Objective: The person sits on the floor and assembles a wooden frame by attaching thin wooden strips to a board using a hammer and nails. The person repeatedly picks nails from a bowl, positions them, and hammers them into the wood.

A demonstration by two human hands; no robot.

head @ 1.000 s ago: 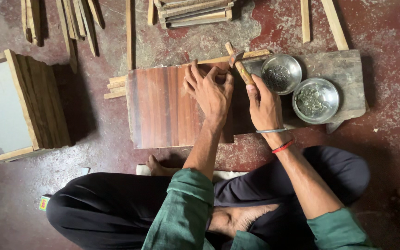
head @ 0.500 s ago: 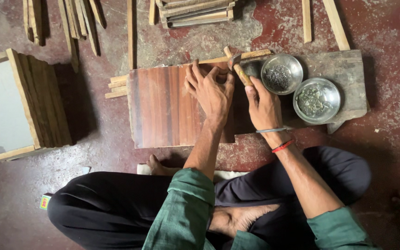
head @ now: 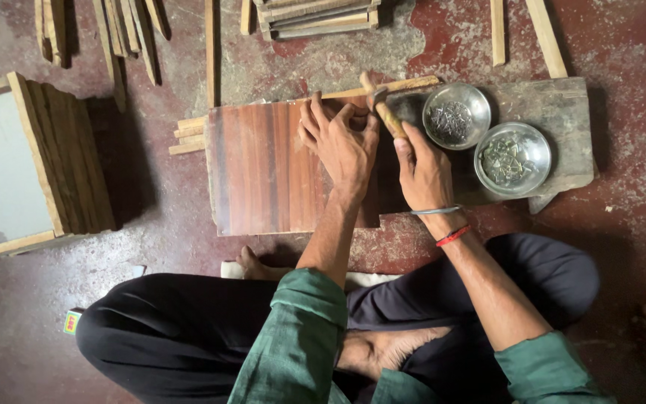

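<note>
While the person sits cross-legged on the floor (head: 428,45), the left hand (head: 342,146) lies flat and spread on a reddish-brown wooden panel (head: 263,168), its fingertips bunched at the panel's far edge, seemingly pinching something small there; whether that is a nail cannot be told. The right hand (head: 424,168) is closed around the wooden handle of a small hammer (head: 380,105). The hammer's long axis runs from that fist up and to the left, so its head sits just beside the left fingertips, at the panel's far edge and close to a thin wooden strip (head: 383,87) lying along it. That is the relation that matters: the hammer head lies immediately right of the left fingertips, nearly touching them, with the right hand behind and below it.

The panel rests partly on a low grey plank (head: 562,112), which also carries two round metal bowls: the nearer bowl of nails (head: 455,116) just right of the hammer, and a second bowl (head: 512,158) farther right. Loose wooden slats (head: 125,37) and a stack of strips (head: 315,15) lie beyond, and a framed board (head: 9,172) sits to the left.
</note>
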